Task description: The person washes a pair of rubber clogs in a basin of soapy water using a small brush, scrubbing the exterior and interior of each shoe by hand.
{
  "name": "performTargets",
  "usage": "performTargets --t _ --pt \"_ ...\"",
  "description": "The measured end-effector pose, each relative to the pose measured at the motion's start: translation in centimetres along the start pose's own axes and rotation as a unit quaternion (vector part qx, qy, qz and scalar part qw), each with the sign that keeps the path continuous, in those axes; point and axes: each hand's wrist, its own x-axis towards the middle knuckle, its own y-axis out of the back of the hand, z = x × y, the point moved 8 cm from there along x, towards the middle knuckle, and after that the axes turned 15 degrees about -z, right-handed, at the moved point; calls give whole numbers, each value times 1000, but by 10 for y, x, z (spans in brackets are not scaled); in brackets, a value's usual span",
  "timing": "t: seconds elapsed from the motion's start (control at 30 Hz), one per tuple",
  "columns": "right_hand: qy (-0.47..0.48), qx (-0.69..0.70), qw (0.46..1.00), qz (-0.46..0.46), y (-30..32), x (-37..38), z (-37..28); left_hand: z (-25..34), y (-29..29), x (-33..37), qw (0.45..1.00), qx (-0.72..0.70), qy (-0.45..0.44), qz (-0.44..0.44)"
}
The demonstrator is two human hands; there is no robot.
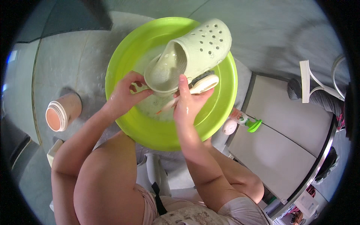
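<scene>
Both hands are up over a big lime-green basin (pixel 221 101); the left hand (pixel 125 93) has its fingers curled tight around the heel end of a pale green clog (pixel 191 52), gripping the back rim; the right hand (pixel 189 103) is closed around the handle of a scrub brush (pixel 202 83), with the thumb pointing up along the side of the shoe; the brush has a cream back and dark bristles, and the bristles press against the underside of the clog. That clog is held above the basin, tipped on its side, with its open mouth facing the person and its toe, full of little round holes, pointing up and away; the inside looks wet; soapy water sits in the bottom of the basin. Left of the basin, on the grey floor, stands a pink cup (pixel 60 114); to the right, just beside the basin, lies a small bottle with a green cap (pixel 245 120), and a white round thing (pixel 229 126) is next to it; the person's bare knees show below.
</scene>
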Motion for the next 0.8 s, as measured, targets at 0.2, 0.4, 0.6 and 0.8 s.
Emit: performTargets --t 0.2,0.4,0.6,0.8 --pt "23 -21 1000 8 -2 -4 10 6 -5 0 990 -129 56 -19" --pt "-95 -6 995 35 -24 -26 41 44 19 -13 916 303 -93 247" --pt "-124 -21 991 -45 -29 -50 71 -4 -1 35 989 -93 76 -93" --pt "-158 -161 974 -27 48 7 146 7 -15 24 984 -128 -31 -121"
